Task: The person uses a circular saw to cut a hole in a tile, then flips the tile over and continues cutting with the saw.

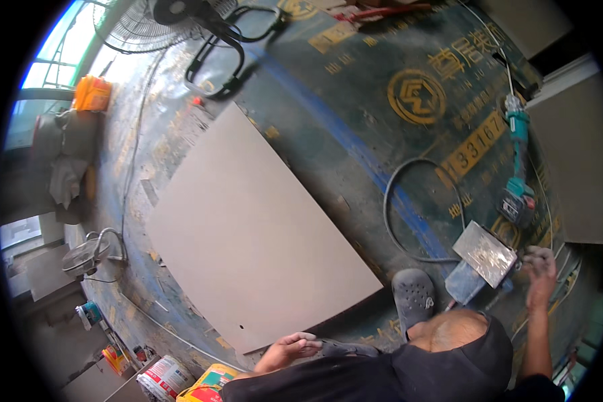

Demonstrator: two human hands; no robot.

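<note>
Fingers (307, 345) of the left hand (285, 352) curl loosely, seemingly empty, beside the panel (261, 228) on the floor (355, 100); the right hand (541, 273), half-spread, hangs near a silver-topped box (486, 253). Even edge support should spare corners.

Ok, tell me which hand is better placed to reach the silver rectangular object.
Probably the right hand: it is just beside the silver rectangular object, while the left hand is farther off, by the lower edge of the pale panel.
</note>
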